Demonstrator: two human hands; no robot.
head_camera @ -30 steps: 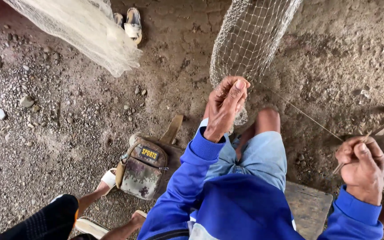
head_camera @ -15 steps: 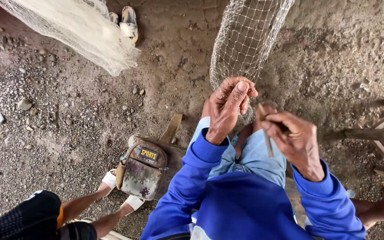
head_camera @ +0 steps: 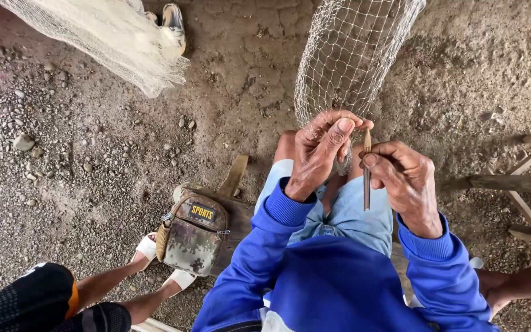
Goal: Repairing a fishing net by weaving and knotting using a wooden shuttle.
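A white mesh fishing net [head_camera: 351, 55] hangs down in front of me to knee height. My left hand [head_camera: 322, 154] pinches its lower edge between thumb and fingers. My right hand [head_camera: 404, 181] holds a thin brown netting needle [head_camera: 367, 175] upright, its tip at the net's edge right beside my left fingers. Both arms wear blue sleeves, and my knees in light blue shorts lie under the hands.
A camouflage shoulder bag [head_camera: 193, 233] rests on a wooden seat to my left. Another person's legs in white sandals [head_camera: 149, 246] are at lower left. A second bundle of net [head_camera: 106, 37] hangs top left. Wooden bars [head_camera: 523, 181] stand at the right on stony dirt ground.
My right hand swung in from the far right, where it pulled the thread taut, and now brings the needle up to the net beside my left hand.
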